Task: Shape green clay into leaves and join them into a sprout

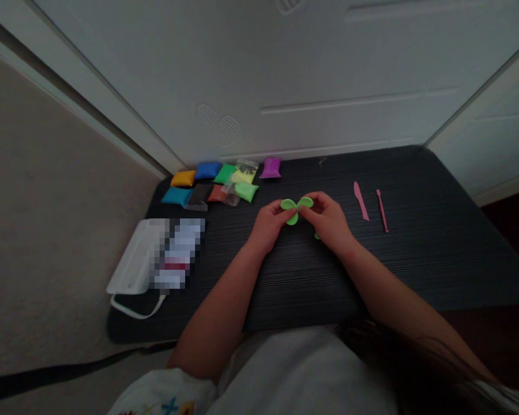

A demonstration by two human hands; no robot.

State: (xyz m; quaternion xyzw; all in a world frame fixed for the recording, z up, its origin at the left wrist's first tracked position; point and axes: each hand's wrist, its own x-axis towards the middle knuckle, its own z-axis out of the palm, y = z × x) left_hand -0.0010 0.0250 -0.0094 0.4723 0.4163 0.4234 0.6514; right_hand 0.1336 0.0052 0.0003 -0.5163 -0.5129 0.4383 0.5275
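Observation:
A light green clay clover [291, 219] with three rounded leaves is held up between my two hands over the dark table. My left hand [268, 226] pinches it from the left, thumb near the middle where the leaves meet. From the right, my right hand [327, 218] grips the upper right leaf between thumb and fingers. Beneath my right hand another small light green piece [317, 236] peeks out on the table, mostly hidden by the palm.
Several clay packets in different colours, among them a purple packet [271, 168], lie at the back left. A pink plastic knife [360, 200] and a thin pink tool [382, 211] rest to the right. A white power bank [134, 256] is cabled to a blurred phone [181, 253] on the dark table [294, 288].

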